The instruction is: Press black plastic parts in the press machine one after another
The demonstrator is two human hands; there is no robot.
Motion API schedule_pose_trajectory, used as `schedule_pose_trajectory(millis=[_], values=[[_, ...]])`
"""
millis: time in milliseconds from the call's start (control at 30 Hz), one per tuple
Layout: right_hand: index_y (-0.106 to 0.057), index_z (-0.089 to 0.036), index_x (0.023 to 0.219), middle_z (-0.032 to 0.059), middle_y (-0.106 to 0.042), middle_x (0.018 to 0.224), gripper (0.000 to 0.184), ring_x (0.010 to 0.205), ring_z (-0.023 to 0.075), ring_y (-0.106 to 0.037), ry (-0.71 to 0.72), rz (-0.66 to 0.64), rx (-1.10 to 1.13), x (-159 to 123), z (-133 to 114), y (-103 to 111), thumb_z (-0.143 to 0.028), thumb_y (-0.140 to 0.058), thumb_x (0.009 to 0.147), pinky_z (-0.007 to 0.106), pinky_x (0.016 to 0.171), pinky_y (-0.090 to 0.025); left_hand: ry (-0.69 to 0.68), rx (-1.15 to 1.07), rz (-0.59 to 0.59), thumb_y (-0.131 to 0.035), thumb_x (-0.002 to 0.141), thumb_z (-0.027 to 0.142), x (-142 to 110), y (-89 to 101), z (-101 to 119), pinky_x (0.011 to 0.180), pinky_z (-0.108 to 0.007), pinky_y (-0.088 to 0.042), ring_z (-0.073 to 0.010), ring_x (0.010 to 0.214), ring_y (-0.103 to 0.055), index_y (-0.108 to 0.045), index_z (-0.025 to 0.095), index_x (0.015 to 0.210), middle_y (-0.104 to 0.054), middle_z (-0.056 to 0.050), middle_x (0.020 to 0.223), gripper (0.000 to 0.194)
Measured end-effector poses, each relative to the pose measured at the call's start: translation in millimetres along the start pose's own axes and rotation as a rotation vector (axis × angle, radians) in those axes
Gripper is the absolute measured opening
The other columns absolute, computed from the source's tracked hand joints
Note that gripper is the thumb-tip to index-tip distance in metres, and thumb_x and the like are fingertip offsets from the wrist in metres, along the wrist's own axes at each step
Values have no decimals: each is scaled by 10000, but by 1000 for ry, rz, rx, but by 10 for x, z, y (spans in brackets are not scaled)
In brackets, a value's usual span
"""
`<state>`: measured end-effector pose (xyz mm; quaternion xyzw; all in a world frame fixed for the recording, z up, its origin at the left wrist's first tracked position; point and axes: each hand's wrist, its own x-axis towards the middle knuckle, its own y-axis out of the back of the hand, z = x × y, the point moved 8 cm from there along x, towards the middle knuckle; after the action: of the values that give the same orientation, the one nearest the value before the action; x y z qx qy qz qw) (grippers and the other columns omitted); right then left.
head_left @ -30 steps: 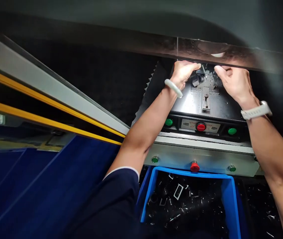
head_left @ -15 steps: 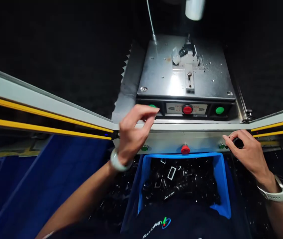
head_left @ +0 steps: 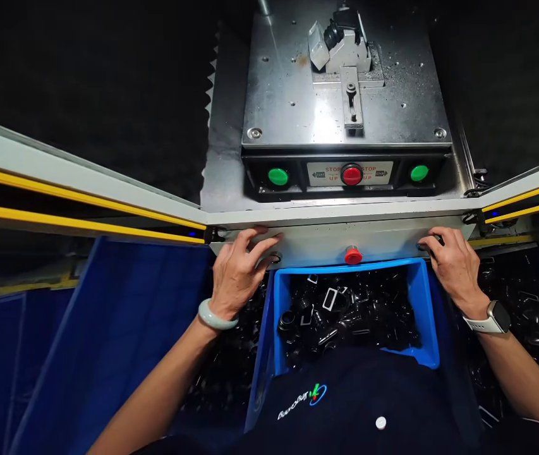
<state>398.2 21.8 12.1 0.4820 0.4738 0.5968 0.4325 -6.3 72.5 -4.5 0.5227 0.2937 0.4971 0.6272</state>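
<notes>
My left hand [head_left: 238,272] lies with fingers spread on the white front panel [head_left: 383,237] of a press machine, fingertips at a small left button [head_left: 276,258]. My right hand [head_left: 452,262] rests curled at the panel's right end, over the right button, with a small black part [head_left: 436,240] half hidden in its fingers. A red button [head_left: 353,255] sits between the hands. Above, the steel plate [head_left: 292,95] carries a metal fixture [head_left: 340,44] with a dark piece in it.
A black control strip holds two green buttons [head_left: 277,176] [head_left: 419,172] and a red stop button [head_left: 351,174]. Below the panel stands a blue bin [head_left: 421,284] of several black plastic parts [head_left: 340,316]. Yellow-striped rails [head_left: 84,218] run out to both sides.
Both hands left the fixture on the plate and came down to the front panel. The right hand carried a small black part down. The view dropped toward the bin.
</notes>
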Motion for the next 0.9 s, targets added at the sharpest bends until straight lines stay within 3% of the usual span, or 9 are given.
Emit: schedule_pose_trajectory(millis=[133,233,300,367,467,533,633,767,900], values=[[-730,-231,1178,132,-689,1193,219,1066,294,-597,-262,20,-125,-340,554,240,-312,-590,1029,378,762,-425,45,-83,106,-603,1016,257,-103,84,259,950,-453,-505,-325,1168,-605,-657,217,1340,-604,-155,1313,330],[-683,-137,1270,253,-625,1327,358,1197,429,-542,-429,33,-337,-631,758,515,-371,-610,1010,509,846,-425,-134,-292,9,-559,1045,219,-110,-18,863,917,-379,-515,-250,1063,-630,-689,195,1205,-679,-111,1167,207],[-686,-128,1248,244,-635,1313,366,1170,407,-564,-360,22,-235,-696,526,530,-397,-596,1017,505,859,-451,-321,-338,-213,-532,1058,205,-111,-248,1424,855,-345,-509,-221,970,-640,-699,181,1120,-711,-90,1073,180],[-710,-194,1150,149,-702,1135,266,1004,305,-623,-206,-59,30,-692,57,344,-375,-546,1044,413,774,-485,-471,-272,-482,-516,1046,154,-154,-570,1928,845,-356,-501,-240,966,-644,-699,155,1094,-718,-103,1026,189],[-679,-263,939,76,-691,891,216,831,254,-635,-48,-241,339,-699,-669,-98,-264,-491,1043,354,641,-470,-526,-138,-766,-507,989,55,-214,-1004,2340,891,-400,-506,-297,1042,-647,-691,109,1076,-707,-167,1035,211],[-631,-274,868,70,-689,871,196,813,271,-643,-37,-295,390,-712,-916,-329,-192,-511,998,358,608,-468,-514,-104,-825,-521,953,22,-220,-1170,2431,891,-420,-516,-317,1055,-653,-688,99,1066,-696,-198,1074,216],[-595,-271,864,64,-698,902,184,823,277,-662,-53,-323,401,-744,-974,-453,-139,-521,968,367,627,-498,-529,-100,-837,-539,907,-4,-216,-1270,2428,902,-435,-526,-332,1102,-647,-689,97,1061,-661,-225,1207,237],[-572,-272,905,48,-690,912,105,827,272,-664,-76,-361,458,-780,-876,-297,-201,-561,981,379,666,-533,-540,-91,-869,-515,907,22,-219,-1231,2345,935,-475,-526,-354,1151,-615,-698,85,1077,-649,-228,1218,258],[-555,-282,954,29,-682,969,88,896,250,-670,-108,-373,561,-738,-749,-82,-204,-589,976,371,733,-565,-500,-218,-832,-514,938,72,-187,-969,2269,952,-472,-522,-328,1117,-581,-710,122,1111,-659,-159,1112,267]])
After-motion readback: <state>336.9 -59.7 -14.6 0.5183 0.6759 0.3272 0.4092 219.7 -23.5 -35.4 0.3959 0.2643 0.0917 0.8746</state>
